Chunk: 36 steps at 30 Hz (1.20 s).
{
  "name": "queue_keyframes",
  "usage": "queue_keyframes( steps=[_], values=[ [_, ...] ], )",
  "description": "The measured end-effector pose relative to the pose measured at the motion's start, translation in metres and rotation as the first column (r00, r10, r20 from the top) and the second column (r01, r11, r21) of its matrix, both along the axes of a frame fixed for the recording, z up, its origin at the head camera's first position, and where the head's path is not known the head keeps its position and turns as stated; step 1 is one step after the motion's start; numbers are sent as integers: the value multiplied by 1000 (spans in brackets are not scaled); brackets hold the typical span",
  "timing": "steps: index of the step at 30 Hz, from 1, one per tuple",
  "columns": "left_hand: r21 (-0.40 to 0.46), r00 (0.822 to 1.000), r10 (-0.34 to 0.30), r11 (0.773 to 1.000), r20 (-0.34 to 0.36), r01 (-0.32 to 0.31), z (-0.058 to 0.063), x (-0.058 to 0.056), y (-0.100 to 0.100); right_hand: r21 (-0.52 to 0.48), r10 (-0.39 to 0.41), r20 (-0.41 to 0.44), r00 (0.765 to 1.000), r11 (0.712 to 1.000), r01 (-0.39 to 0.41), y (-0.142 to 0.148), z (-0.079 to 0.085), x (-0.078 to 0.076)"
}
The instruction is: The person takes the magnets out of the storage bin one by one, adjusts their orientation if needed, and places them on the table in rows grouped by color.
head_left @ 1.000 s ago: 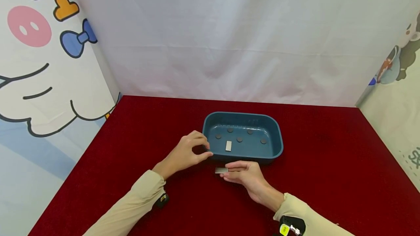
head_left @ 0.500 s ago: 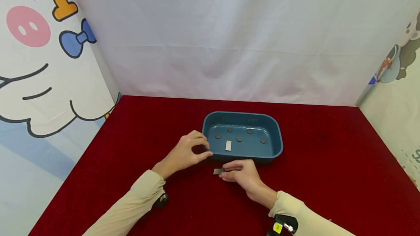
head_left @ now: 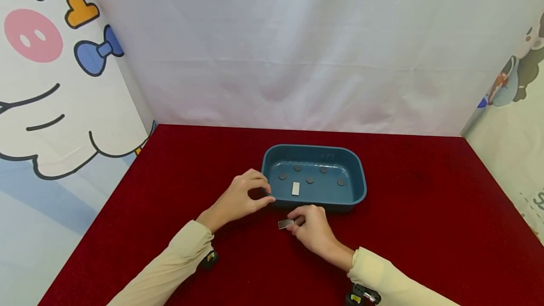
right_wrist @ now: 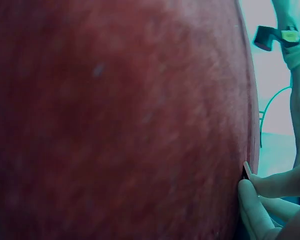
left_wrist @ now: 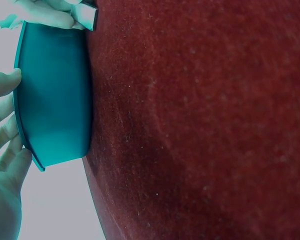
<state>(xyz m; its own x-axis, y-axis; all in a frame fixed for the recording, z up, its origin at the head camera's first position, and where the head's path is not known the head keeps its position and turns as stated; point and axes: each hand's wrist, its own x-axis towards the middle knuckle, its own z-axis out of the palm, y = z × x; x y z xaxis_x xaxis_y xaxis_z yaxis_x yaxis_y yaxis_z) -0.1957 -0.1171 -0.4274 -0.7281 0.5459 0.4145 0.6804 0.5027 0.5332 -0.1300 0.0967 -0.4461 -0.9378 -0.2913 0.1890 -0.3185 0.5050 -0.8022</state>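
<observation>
A blue rectangular tray (head_left: 314,199) with rounded corners rests on the red tabletop. My left hand (head_left: 240,197) holds it at the near left corner, thumb and fingers curled at the rim; the left wrist view shows the fingertips (left_wrist: 26,154) against its side. My right hand (head_left: 314,230), in front of the tray, pinches a small flat silver rectangular piece (head_left: 284,224) by one end, close over the cloth. Inside the tray lie another silver rectangular piece (head_left: 295,188) and several small grey discs, among them one disc (head_left: 341,182) near the right wall.
Red cloth (head_left: 408,192) covers the table. A white curtain (head_left: 297,60) hangs behind it, with a cartoon-printed sheet (head_left: 51,122) on the left and another printed sheet (head_left: 510,155) on the right. Both wrists carry small black devices.
My right hand has shifted slightly left and turned more palm-down, and the silver piece has tilted with it. The left hand and the tray have stayed in place.
</observation>
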Motion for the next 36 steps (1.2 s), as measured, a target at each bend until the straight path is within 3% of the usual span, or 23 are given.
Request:
queue_keyframes(
  steps=[5, 10, 16, 24, 36],
  values=[
    [1, 1000, 3, 1000, 13, -3, 1, 1, 0, 139, 28, -165, 986, 990, -5, -3, 0, 1],
    [1, 1000, 5, 1000, 9, -5, 2, 1, 0, 221, 59, -189, 980, 975, -16, -7, 0, 0],
    [-3, 1000, 4, 1000, -1, -4, 0, 1, 1, 239, 97, -183, 978, 970, -51, -7, 2, 0],
    [-2, 1000, 2, 1000, -4, -2, 1, 1, 0, 178, 134, -144, 981, 978, -107, -1, 8, -1],
    [-2, 1000, -5, 1000, -1, 5, 3, 0, 0, 98, 176, -23, 984, 980, -173, 11, 26, 0]
  ],
)
